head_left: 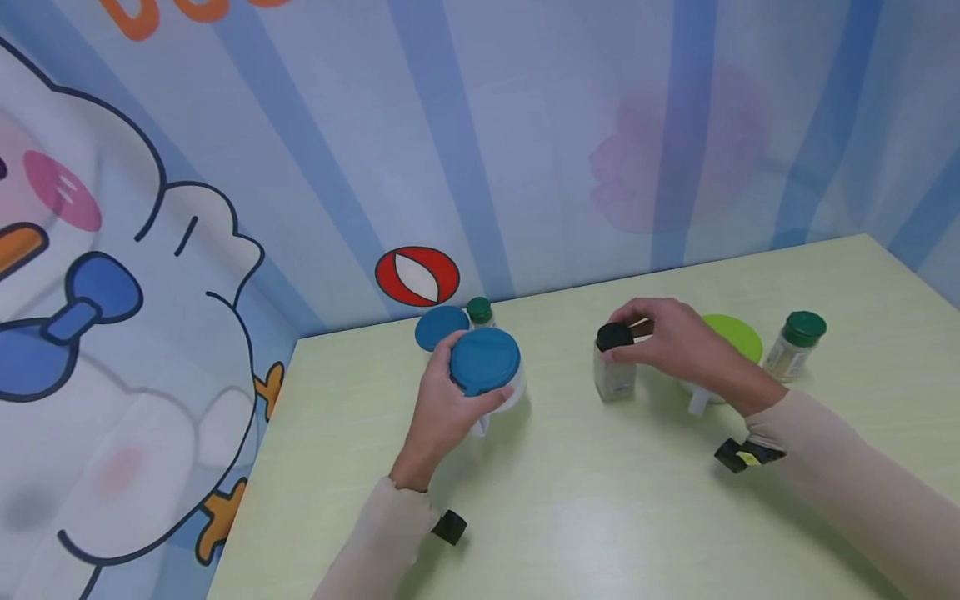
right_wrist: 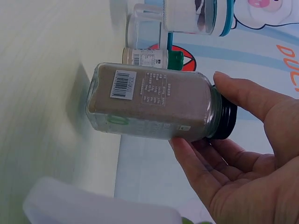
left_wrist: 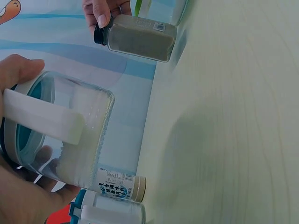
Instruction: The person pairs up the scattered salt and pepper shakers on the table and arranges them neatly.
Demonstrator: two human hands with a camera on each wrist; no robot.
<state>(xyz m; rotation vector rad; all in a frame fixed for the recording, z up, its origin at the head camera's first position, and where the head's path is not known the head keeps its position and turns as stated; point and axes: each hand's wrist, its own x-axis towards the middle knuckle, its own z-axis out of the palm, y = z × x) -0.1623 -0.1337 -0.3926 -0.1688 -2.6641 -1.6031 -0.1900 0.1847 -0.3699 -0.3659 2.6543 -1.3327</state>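
Observation:
My left hand (head_left: 442,408) grips a clear glass jar (left_wrist: 77,135) from above, fingers and thumb around its round blue lid (head_left: 486,362). A white handle (left_wrist: 44,116) runs down the jar's side, and pale contents show through the glass. My right hand (head_left: 667,342) holds a square glass spice bottle (right_wrist: 149,100) by its neck and black cap (right_wrist: 228,114), thumb on one side and fingers on the other. Grey-brown powder fills most of the bottle, and a barcode label faces the right wrist camera. Both containers are upright, close over the table, with shadows beside them.
Behind the left hand stand another blue-lidded jar (head_left: 441,327) and a green-capped bottle (head_left: 480,312). A lime-lidded jar (head_left: 738,335) is partly hidden by the right wrist, with a green-capped spice bottle (head_left: 795,346) to its right. A printed backdrop (head_left: 555,150) borders the table's far edge.

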